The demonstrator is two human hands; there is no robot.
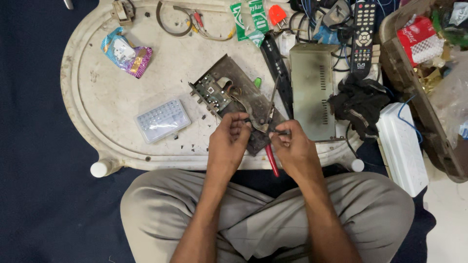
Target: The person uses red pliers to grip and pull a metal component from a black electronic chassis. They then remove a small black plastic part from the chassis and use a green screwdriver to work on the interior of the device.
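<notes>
**Near the Surface's Front Edge: Pliers on an Opened Chassis**

At the front edge of the surface (pixel 97 92), the circuit chassis (pixel 229 92) lies flat: stiff, light, probably fragile at its board. Left hand (pixel 228 141) pinches its edge; right hand (pixel 292 146) grips red-handled pliers (pixel 271 158). A grey metal cover (pixel 312 87) sits just beside.

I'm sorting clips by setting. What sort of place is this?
Likely an informal home electronics repair spot on the floor: an opened circuit board on a low white table, red-handled pliers by the right hand, a remote control among loose wires.
</notes>
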